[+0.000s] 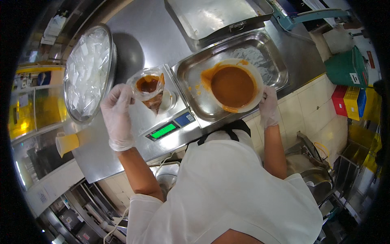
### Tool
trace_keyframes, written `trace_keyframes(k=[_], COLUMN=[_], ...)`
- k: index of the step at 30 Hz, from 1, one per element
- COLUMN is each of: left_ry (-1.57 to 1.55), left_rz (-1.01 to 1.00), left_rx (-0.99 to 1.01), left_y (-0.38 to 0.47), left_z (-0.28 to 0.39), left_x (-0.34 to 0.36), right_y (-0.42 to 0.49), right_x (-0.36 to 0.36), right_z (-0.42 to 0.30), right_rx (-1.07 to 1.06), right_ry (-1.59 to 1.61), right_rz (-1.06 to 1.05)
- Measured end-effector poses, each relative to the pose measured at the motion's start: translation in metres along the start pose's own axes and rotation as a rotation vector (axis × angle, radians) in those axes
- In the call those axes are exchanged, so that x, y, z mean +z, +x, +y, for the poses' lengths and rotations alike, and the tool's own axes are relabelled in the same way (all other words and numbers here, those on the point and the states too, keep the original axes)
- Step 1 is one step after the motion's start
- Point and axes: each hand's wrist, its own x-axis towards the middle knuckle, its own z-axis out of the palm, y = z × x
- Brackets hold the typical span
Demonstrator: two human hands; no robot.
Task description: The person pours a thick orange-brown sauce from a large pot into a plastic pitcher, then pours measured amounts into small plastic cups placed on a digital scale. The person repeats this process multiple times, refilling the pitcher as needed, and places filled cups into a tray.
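My left hand (118, 113), in a clear disposable glove, pinches the edge of a clear plastic bag (154, 102) with brown sauce inside. Its mouth is spread around a round opening, and orange-brown sauce smears its right edge. The bag is above a digital scale (179, 108), next to a white round container (170, 102) partly hidden by it. In my gloved right hand (269, 105) is the handle side of a white pitcher (258, 80) of orange-brown sauce (234, 86). Its sauce-coated spout points left, over a shallow steel tray (190, 68). Whether the pitcher touches the tray, I cannot tell.
A round steel tray (111, 76) of clear plastic bags (88, 73) stands at the left. Below it is a yellowish plastic jug (67, 144). A lidded metal container (219, 18) sits behind the steel tray. Crates (352, 102) and a green bin (345, 68) are at the right.
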Motion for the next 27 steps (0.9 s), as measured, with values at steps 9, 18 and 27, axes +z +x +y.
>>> trace_keyframes(k=[9, 18, 27], left_ry=[0.208, 0.507, 0.623], left_rz=[-0.212, -0.311, -0.563], left_rx=[0.257, 0.379, -0.048], left_y=[0.138, 0.312, 0.320], left_z=[0.060, -0.068, -0.131], left_x=[0.116, 0.337, 0.386], right_y=[0.002, 0.005, 0.006], right_x=[-0.006, -0.010, -0.006], right_z=[0.014, -0.002, 0.002], right_rx=[0.138, 0.155, 0.212], right_ry=[0.165, 0.201, 0.241], right_rz=[0.006, -0.094, -0.128])
